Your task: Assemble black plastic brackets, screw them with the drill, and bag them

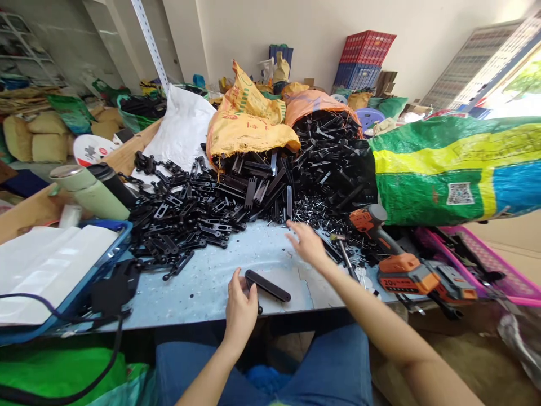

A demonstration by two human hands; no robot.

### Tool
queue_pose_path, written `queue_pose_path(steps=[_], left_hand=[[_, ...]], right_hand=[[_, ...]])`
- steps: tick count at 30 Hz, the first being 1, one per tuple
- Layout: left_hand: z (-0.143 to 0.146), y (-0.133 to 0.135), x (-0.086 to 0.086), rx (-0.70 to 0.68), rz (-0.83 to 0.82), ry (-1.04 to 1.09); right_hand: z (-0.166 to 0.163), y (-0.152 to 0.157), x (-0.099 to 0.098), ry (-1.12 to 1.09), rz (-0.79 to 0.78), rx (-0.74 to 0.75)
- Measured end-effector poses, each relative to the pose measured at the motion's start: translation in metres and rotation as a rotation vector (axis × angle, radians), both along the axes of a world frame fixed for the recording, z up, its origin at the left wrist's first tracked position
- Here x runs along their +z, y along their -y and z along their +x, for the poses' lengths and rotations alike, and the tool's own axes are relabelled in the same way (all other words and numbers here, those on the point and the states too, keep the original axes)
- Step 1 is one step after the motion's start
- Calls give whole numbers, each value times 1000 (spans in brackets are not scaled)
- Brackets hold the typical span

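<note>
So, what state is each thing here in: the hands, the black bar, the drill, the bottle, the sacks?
Left hand, curled at one end of the black bar; grip partly hidden
Black bar, apart from the heaps
Right hand, open, fingers extended
Black pieces, heaped loosely
Small metal bits, scattered
Drill, not held, battery attached
Green bottle, lid on
Yellow sack, open
Striped sack, lying on its side

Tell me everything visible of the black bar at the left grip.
The black bar is long, slim and straight, round-ended, seemingly plastic or coated metal. A small round mark shows near its right end. It slants above the near part of the blue tabletop, right end nearer the wearer. The left grip appears to hold its left end; table contact is unclear.
</note>
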State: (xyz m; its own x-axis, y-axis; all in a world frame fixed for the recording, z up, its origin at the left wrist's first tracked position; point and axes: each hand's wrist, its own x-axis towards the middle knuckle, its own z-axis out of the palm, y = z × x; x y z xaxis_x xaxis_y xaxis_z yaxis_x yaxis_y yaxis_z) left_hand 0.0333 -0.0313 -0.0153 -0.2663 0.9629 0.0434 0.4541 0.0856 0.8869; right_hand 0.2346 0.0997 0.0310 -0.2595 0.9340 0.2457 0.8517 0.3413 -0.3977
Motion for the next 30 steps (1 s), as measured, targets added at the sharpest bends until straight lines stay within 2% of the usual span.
queue_pose_path(steps=[1,3,5,6,8,10,14,17,19,22,24,25,27,30], left_hand=[[-3,0,1,-82,50,-156],[-6,-4,7,-338,143,-416],[-6,-10,12,-592,174,-575],[-5,-13,14,-659,174,-632],[-4,-17,16,-667,166,-727],[-5,-17,17,-602,156,-788],[-12,-12,14,-522,63,-767],[-10,-12,12,-476,64,-539],[-4,-18,15,-411,82,-267],[5,-34,26,-275,-51,331],[9,-46,36,-183,-181,756],[10,-50,41,-135,-222,919],[13,-54,48,-58,-219,1087],[24,-45,54,-42,-98,1073]], right_hand=[[16,-22,7,110,85,-120],[45,-64,19,343,168,-303],[67,-95,27,530,164,-383],[74,-106,29,584,150,-393],[84,-119,31,621,127,-383],[90,-123,35,607,127,-371],[101,-111,46,563,212,-378],[107,-76,47,395,353,-348],[102,-37,40,233,405,-240],[76,35,22,-51,391,-32],[52,81,12,-251,325,87],[42,99,11,-346,267,147],[27,121,13,-490,35,246],[22,121,28,-608,-549,373]])
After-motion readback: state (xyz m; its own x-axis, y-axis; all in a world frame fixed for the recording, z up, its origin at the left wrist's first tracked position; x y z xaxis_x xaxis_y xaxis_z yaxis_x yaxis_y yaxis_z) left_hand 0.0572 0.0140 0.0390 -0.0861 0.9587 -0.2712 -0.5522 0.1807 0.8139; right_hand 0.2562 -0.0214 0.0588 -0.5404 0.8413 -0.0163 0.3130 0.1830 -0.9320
